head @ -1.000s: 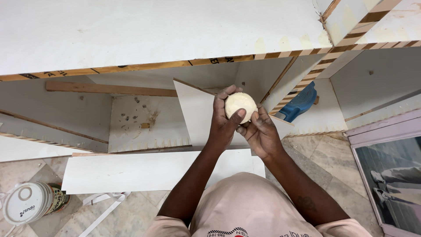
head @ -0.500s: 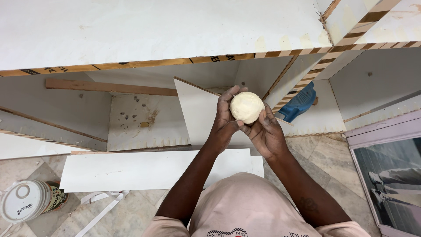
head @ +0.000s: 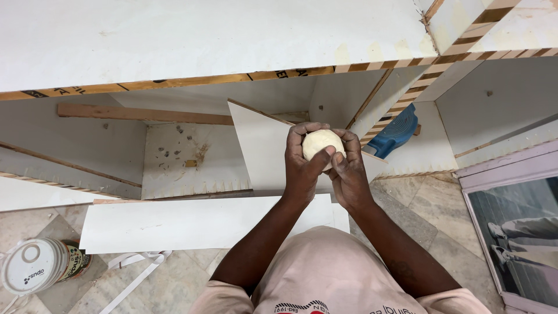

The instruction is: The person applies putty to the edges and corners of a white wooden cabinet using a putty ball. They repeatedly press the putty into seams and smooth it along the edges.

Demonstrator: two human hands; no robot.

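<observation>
Both hands were up in front of the chest, and between them sat the ball (head: pixel 321 142), a pale cream lump, roundish and smooth. The left hand (head: pixel 302 166) wrapped it from the left, fingers curled over the top and the thumb laid across its front face. The right hand (head: pixel 350 171) closed in from the right, fingers cupped round the far side and bottom edge. So both hands were curled tight on the ball, neither one open, and only its front and top showed between the fingers.

Behind the hands stood the cabinet (head: pixel 203 40), white boards with striped raw edges, its open bays facing the camera. A loose white panel (head: pixel 264 148) leaned at a slant inside the middle bay, just behind the left hand. A wooden batten (head: pixel 139 113) ran across the back of the left bay, and specks of debris lay on the board below it. To the right of the hands, a blue tool (head: pixel 395 131) lay tilted in the next bay, well clear of the ball. On the floor, a long white board (head: pixel 192 224) lay flat under the forearms. Down at the left corner stood a tin (head: pixel 35 264) with a white lid, and a white strap (head: pixel 139 270) trailed beside it on the tiles.
</observation>
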